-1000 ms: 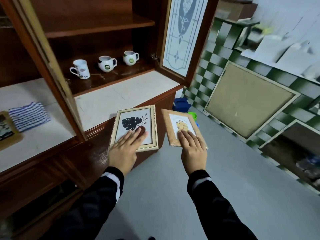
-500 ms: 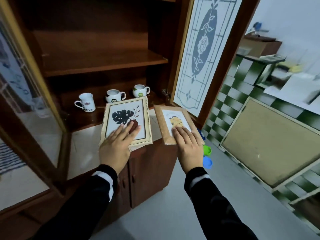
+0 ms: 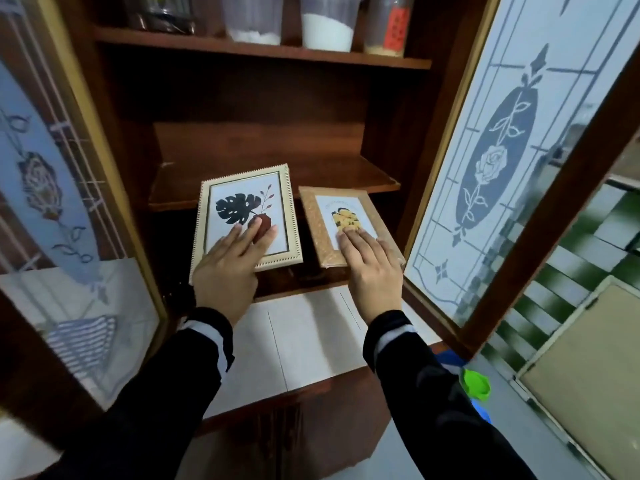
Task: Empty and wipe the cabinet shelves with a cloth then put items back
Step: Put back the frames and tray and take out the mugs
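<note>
Plainly, both things in hand are small picture frames. The leaf frame (image 3: 247, 216) has a pale beaded border, and the flower frame (image 3: 346, 223) just beside it has a tan, rough-looking one. Both are held tilted in the air in front of the bare middle shelf (image 3: 277, 168), not yet resting on it.

The left hand (image 3: 228, 271) lies with straight fingers across the lower front of the leaf frame, and the right hand (image 3: 372, 268) does the same on the flower frame. The hands are apart, one to a frame. Both thumbs are hidden, so I judge they pinch from behind.

The frames look light and stiff. Their fronts are probably glazed, so they may be smooth under the fingertips and liable to crack if knocked on the shelf edge. A firmer hold would be on the side borders, leaving the bottom edge free to set down first.

A fine line of print sits above the yellow flowers, too small to read. On the upper shelf (image 3: 263, 50) stand jars, one with a red label (image 3: 396, 27) whose dark marks are blurred. No brand can be made out.

The open door (image 3: 502, 150) has a frosted rose pattern. A striped cloth (image 3: 83, 341) shows through the other door's glass, lying on the white counter (image 3: 304, 337).
</note>
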{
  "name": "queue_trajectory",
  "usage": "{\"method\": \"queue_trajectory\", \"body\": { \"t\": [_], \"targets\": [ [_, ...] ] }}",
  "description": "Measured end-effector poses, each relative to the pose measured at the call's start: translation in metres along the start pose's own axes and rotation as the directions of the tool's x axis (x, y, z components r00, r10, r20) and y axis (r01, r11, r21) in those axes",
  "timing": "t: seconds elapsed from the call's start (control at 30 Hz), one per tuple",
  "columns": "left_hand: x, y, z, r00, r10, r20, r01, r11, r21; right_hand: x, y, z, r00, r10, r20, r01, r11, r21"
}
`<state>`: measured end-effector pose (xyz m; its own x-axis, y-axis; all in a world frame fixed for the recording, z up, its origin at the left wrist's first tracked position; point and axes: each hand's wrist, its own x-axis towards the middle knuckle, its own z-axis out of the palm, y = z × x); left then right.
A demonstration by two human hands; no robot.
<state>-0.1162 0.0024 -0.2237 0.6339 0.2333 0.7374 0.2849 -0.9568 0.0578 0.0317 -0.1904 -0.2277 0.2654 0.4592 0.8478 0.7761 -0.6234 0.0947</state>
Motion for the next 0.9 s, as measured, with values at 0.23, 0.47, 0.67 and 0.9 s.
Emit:
{"method": "queue_trajectory", "body": {
  "t": [0.23,0.47,0.67,0.9],
  "targets": [
    [0.039,-0.028,0.020,0.999,-0.021,-0.025,0.024,0.992,0.123,0.060,0.011,0.056,0.997,-0.082,-0.004,0.082,0.990,0.114],
    [0.072,-0.053,0.034,0.992,-0.087,0.087,0.064,0.968,0.242,0.108,0.010,0.099,0.981,-0.175,0.084,0.154,0.966,0.208],
    [0.094,-0.074,0.039,0.956,-0.182,0.228,0.123,0.960,0.250,0.138,0.012,0.127,0.961,-0.202,0.190,0.152,0.957,0.248],
    [0.108,-0.093,0.039,0.940,-0.180,0.288,0.108,0.962,0.250,0.158,0.001,0.143,0.948,-0.220,0.229,0.154,0.949,0.274]
  ]
}}
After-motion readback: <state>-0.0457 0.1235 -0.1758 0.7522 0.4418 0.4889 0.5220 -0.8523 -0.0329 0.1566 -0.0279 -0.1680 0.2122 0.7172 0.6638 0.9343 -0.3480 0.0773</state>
